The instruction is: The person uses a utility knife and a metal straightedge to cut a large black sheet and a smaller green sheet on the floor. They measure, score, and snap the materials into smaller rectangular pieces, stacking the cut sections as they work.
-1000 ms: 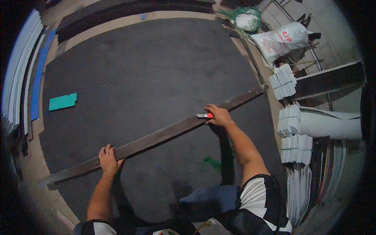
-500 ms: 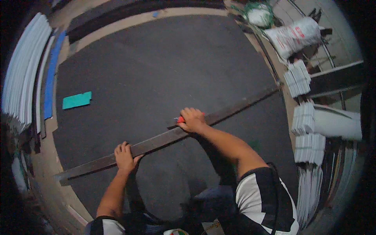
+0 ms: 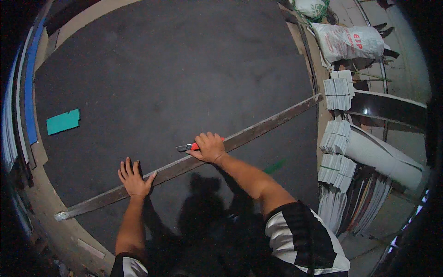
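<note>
A long metal straightedge (image 3: 267, 124) lies slantwise across a large dark grey sheet (image 3: 184, 83), rising from lower left to upper right. My left hand (image 3: 134, 182) presses on the bar's left part with its fingers spread flat and pointing away from me. In my right hand (image 3: 212, 147) is a utility knife (image 3: 195, 146) with a red body, its blade pointing left just beyond the bar's far edge. The right fingers wrap over the knife and hide most of its handle. Whether the blade tip touches the sheet, I cannot tell.
A small teal piece (image 3: 63, 122) lies at the sheet's left. Blue and white strips (image 3: 30, 92) stand along the left rim. To the right are tied bundles of white strips (image 3: 336, 136), a white roll (image 3: 383, 152) and a filled white sack (image 3: 350, 42).
My left hand's fingers have spread wider over the bar. The right hand has turned, and more of the knife blade shows now. The whole view has shifted, with the sheet's left side nearer the rim.
</note>
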`<state>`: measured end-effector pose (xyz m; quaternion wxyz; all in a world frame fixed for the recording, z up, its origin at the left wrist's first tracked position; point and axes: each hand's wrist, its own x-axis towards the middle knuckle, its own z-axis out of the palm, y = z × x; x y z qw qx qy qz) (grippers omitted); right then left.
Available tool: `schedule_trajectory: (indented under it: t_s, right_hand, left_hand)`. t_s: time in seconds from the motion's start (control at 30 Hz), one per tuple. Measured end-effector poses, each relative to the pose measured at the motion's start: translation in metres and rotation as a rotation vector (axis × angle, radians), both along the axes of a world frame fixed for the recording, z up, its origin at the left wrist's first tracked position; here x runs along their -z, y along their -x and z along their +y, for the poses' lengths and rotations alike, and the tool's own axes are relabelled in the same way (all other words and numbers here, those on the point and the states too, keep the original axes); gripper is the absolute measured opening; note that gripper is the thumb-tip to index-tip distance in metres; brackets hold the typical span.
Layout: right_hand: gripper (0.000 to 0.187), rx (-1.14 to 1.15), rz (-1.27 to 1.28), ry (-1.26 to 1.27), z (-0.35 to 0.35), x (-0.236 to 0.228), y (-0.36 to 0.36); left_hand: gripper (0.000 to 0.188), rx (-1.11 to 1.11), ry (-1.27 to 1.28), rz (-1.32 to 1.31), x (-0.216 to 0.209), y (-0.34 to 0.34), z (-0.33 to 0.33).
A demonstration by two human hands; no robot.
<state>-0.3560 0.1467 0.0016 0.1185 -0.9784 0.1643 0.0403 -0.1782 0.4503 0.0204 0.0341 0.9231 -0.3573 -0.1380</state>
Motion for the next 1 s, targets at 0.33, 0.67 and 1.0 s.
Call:
schedule_trajectory:
  t_s: [0.33, 0.67, 1.0]
  right_hand:
    - [0.063, 0.035, 0.115, -0.031, -0.007, -0.001, -0.008]
    - [0.057, 0.018, 0.179, -0.024, -0.008, -0.006, -0.009]
    - [0.056, -0.008, 0.259, -0.053, -0.011, -0.006, -0.006]
  left_hand:
    - [0.085, 0.037, -0.046, 0.079, 0.010, -0.004, 0.001]
    - [0.087, 0.008, -0.119, 0.152, 0.010, -0.004, 0.000]
    - [0.087, 0.001, -0.121, 0.120, 0.028, 0.005, 0.010]
